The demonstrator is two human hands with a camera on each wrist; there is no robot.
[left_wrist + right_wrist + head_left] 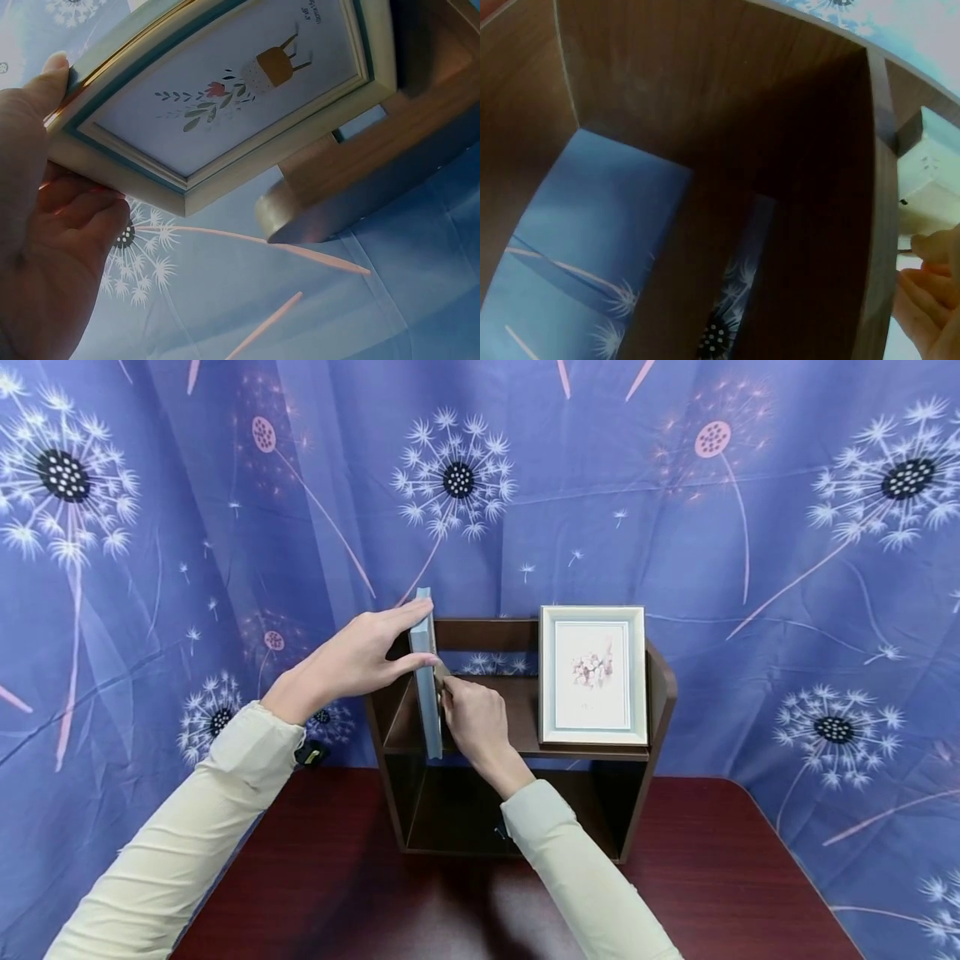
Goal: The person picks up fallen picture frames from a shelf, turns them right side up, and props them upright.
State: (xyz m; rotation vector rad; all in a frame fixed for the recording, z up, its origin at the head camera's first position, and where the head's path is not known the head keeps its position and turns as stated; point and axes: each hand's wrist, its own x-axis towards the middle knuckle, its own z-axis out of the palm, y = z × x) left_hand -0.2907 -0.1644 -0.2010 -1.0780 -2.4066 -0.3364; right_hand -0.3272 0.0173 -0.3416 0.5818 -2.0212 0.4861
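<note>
My left hand (360, 647) holds a picture frame (426, 693) by its upper part, thumb on one side and fingers on the other. The frame stands upright, nearly edge-on in the head view, at the left part of the shelf unit. In the left wrist view its front shows a print (232, 90) of leaves, a pink flower and a brown stool-like shape, inside a cream and teal border. My right hand (476, 718) has curled fingers at the frame's back, pinching a thin brown piece there. The right wrist view shows those fingertips (930, 244) close to the pale frame.
A dark brown two-level shelf unit (517, 750) stands on the reddish table (712, 860). Another cream picture frame (547, 693) with a floral print stands at the upper shelf's right end. A blue dandelion curtain (562, 552) hangs behind.
</note>
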